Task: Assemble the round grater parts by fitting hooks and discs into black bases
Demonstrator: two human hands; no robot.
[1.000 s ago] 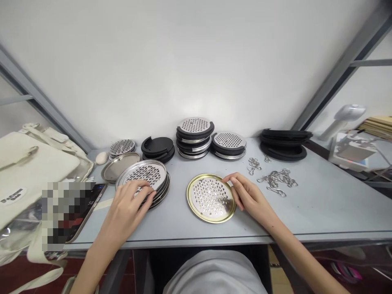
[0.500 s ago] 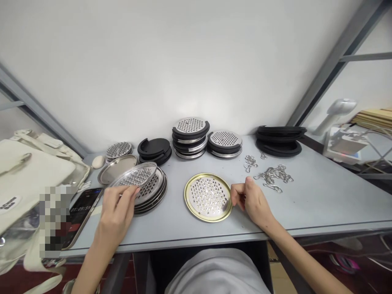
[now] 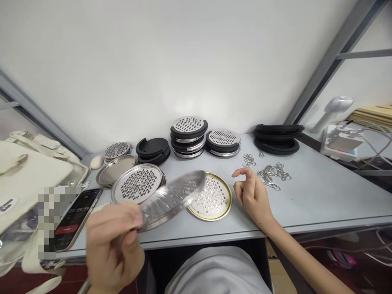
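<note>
The left hand (image 3: 114,247) is closed in a pinch, thumb below and fingers above, on the near left edge of a metal disc (image 3: 173,200). The disc is round, thin and silvery, with a raised rim; its face is streaked by motion blur, so its surface detail cannot be made out. It reaches out from the fingertips to the right, tilted and raised off the table (image 3: 309,192), its far end crossing in front of part of a gold-rimmed disc (image 3: 212,198) with a grating face, which lies flat.

Just right of that one, the right hand (image 3: 252,194) is half open and empty, fingers loosely curled and index finger bent toward the left. Behind the left hand sits a stack of grater discs (image 3: 139,184), near a plain metal tray (image 3: 118,169). Metal clips (image 3: 274,173) lie in a loose pile beyond the right hand.

Half a second ago the held disc was tilted over the stack; now it has moved right and nearer the camera, uncovering the stack's top disc. The right hand's fingers have lifted and uncurled somewhat beside the gold rim.
</note>
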